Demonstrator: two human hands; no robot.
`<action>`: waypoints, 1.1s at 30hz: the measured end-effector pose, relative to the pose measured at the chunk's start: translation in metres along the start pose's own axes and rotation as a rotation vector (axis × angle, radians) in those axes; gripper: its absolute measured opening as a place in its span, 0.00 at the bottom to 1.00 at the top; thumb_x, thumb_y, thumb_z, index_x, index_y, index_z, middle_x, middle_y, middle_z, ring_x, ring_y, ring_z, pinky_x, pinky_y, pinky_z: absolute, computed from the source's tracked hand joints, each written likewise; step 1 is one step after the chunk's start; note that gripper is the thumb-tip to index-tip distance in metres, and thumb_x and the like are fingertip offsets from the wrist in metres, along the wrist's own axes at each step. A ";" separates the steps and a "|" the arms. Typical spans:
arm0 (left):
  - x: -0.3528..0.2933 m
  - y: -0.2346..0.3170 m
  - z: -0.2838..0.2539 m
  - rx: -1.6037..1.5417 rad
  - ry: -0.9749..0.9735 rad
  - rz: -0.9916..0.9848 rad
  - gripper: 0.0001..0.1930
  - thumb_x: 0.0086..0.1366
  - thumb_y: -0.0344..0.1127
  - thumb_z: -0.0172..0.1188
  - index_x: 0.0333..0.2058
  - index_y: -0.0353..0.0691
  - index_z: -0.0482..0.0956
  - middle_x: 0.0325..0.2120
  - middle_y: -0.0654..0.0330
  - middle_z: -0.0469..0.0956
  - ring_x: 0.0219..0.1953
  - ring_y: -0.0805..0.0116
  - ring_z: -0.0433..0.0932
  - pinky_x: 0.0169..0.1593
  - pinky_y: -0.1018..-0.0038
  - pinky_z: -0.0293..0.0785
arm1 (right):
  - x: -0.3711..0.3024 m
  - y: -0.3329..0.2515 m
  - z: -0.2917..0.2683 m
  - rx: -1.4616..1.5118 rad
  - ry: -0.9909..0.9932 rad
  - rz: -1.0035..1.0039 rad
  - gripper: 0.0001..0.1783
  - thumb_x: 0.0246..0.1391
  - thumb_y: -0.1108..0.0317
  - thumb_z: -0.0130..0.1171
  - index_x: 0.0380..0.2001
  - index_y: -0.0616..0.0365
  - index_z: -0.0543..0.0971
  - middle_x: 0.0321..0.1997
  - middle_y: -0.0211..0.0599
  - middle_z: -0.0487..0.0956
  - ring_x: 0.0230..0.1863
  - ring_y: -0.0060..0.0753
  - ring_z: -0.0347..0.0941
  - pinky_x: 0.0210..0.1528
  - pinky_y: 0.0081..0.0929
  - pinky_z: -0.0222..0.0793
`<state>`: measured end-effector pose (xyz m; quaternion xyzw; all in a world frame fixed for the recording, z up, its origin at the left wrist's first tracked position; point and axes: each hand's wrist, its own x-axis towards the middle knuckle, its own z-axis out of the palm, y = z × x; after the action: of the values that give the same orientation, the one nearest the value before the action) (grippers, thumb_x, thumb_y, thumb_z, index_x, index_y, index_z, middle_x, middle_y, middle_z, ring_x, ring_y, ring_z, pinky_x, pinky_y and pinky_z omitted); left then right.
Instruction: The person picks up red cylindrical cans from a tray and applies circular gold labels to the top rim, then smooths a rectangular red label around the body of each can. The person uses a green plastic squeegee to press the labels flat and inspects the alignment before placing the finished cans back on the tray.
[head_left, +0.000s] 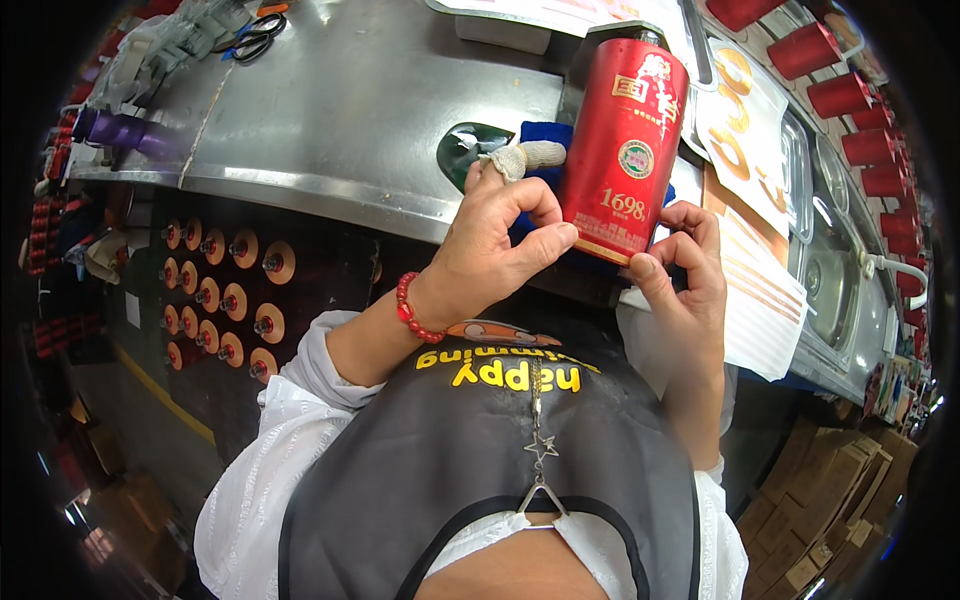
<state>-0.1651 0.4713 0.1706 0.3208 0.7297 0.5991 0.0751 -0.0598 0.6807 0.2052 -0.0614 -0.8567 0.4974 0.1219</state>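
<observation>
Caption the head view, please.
Left hand and right hand touch a glossy red cylindrical bottle at a grey metal workbench.

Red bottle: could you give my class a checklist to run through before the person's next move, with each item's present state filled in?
1. Both hands at the base of the bottle: ok, left hand and right hand are there.
2. Neck end pointing away from the person: ok.
3. Finger cover on the left hand: ok.
4. Finger cover on the right hand: not ok, none visible.
5. Gold band at the base lying flat all round: cannot tell, underside hidden.
6. Scissors well away from the bottle: ok.
</observation>
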 end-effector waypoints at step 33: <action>-0.012 -0.030 -0.001 -0.156 -0.031 -0.078 0.09 0.66 0.41 0.64 0.35 0.42 0.80 0.58 0.49 0.71 0.60 0.51 0.61 0.67 0.57 0.51 | 0.001 -0.002 -0.002 -0.047 -0.040 -0.006 0.17 0.57 0.61 0.69 0.25 0.61 0.74 0.52 0.43 0.65 0.53 0.34 0.64 0.53 0.30 0.63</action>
<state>-0.1672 0.4615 0.1396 0.2946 0.6916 0.6457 0.1340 -0.0598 0.6818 0.2084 -0.0517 -0.8706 0.4779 0.1049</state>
